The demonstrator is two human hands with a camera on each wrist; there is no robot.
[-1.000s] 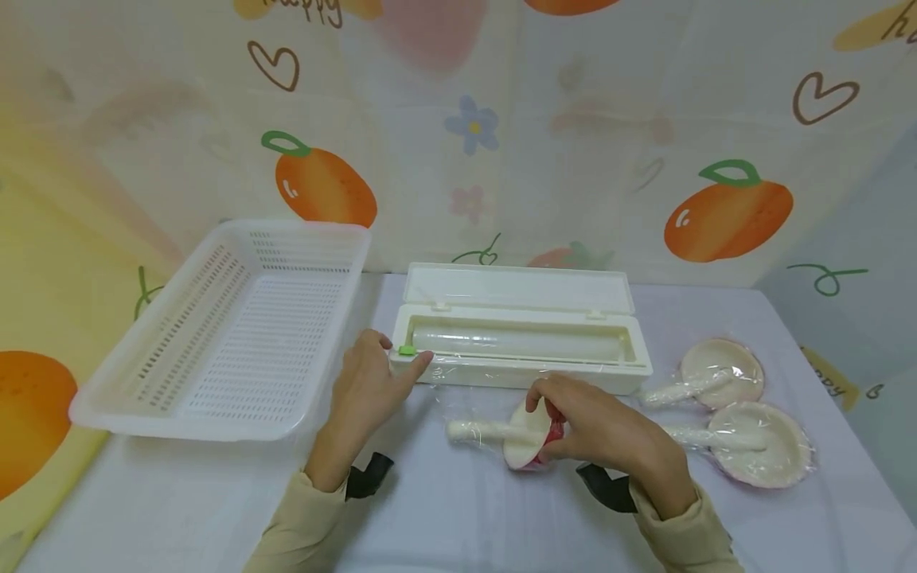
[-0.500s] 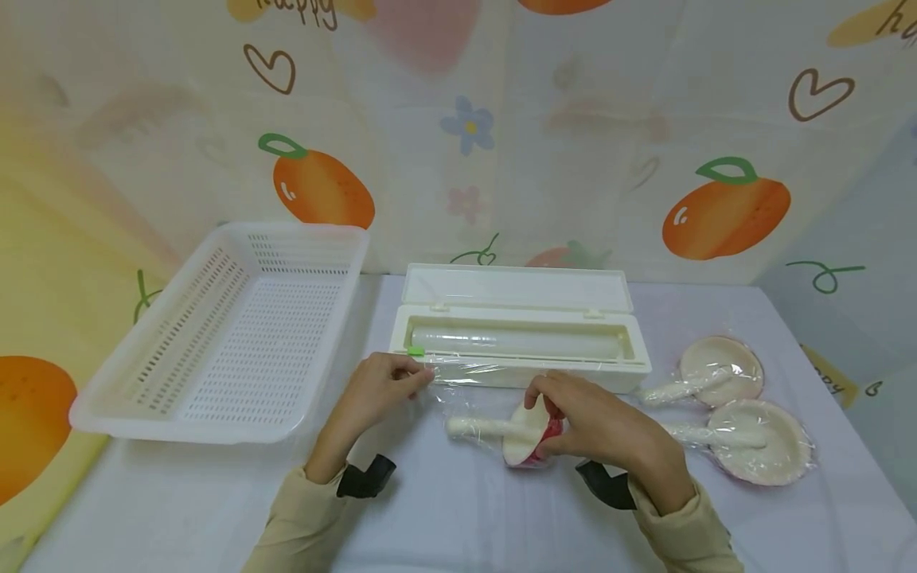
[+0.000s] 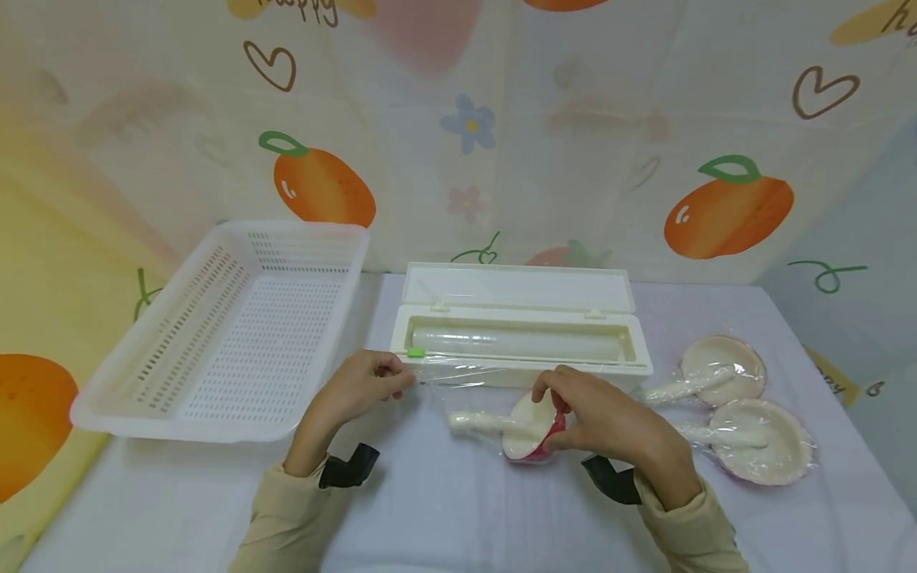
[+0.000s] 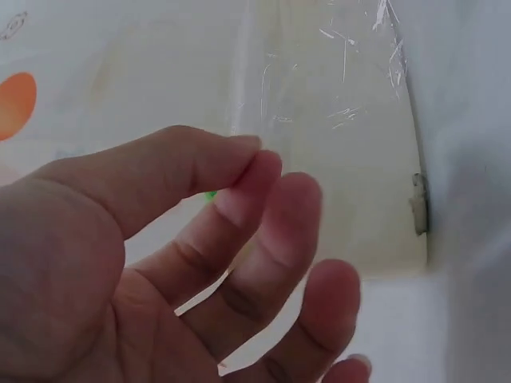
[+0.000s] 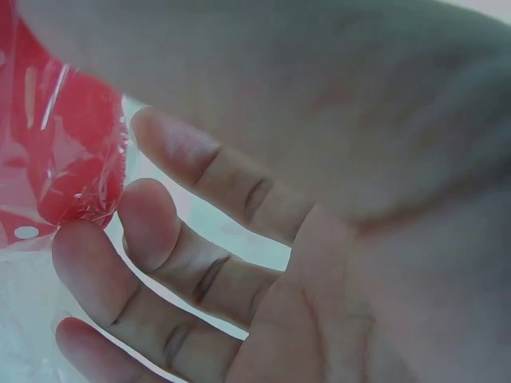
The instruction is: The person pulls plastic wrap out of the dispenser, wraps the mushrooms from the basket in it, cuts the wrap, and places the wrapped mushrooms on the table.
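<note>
In the head view my left hand (image 3: 358,387) is at the left front corner of an open cream cling film dispenser (image 3: 609,380). Its thumb and index finger pinch the edge of clear cling film (image 4: 343,72), which stretches along the dispenser's front. Just before the box, my right hand (image 3: 605,418) grips a small film-wrapped bowl (image 3: 524,414) by its rim and base. That bowl is tilted, cream inside, and red with white dots outside (image 5: 80,152). A thick white pestle-like stick (image 3: 473,423) points left from it. A green slider (image 3: 415,352) sits at the dispenser's left end.
Two more film-wrapped bowls, a rear one (image 3: 723,362) and a front one (image 3: 762,442), lie at the right, each with a white stick. A white perforated basket (image 3: 301,318) stands at the left. The dispenser's raised lid (image 3: 516,288) leans back near the printed backdrop.
My left hand has moved from the slider down to the film's edge, then slightly left, pinching it. The right hand still holds the bowl, nearly in place.
</note>
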